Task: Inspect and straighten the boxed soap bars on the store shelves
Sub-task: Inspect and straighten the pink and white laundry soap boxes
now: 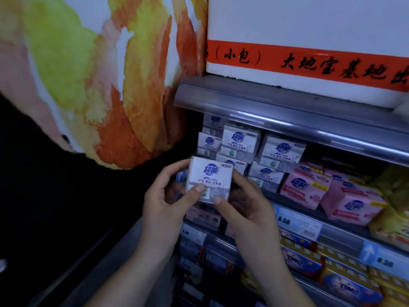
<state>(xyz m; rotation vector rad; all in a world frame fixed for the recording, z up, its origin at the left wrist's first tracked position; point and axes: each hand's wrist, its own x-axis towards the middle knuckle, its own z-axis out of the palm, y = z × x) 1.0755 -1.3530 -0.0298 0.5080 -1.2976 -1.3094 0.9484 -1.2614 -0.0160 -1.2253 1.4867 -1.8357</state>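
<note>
White soap box held off the shelf, face toward camera, long axis roughly upright. Left hand and right hand both pinch it; matching stack sits just behind and above-right.

A shop: shelves stacked with boxed soap bars above price tags

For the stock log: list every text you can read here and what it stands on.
"超能": the held soap box, gripped by the left hand and right hand; also the shelf boxes and pink packs.
"(小包) 大地宝基地": red band on the white carton, cut off at the frame edge.
"OMO": blue packs.
"8.50": price tag.
Too blurred: the boxes' small print, the second tag.
</note>
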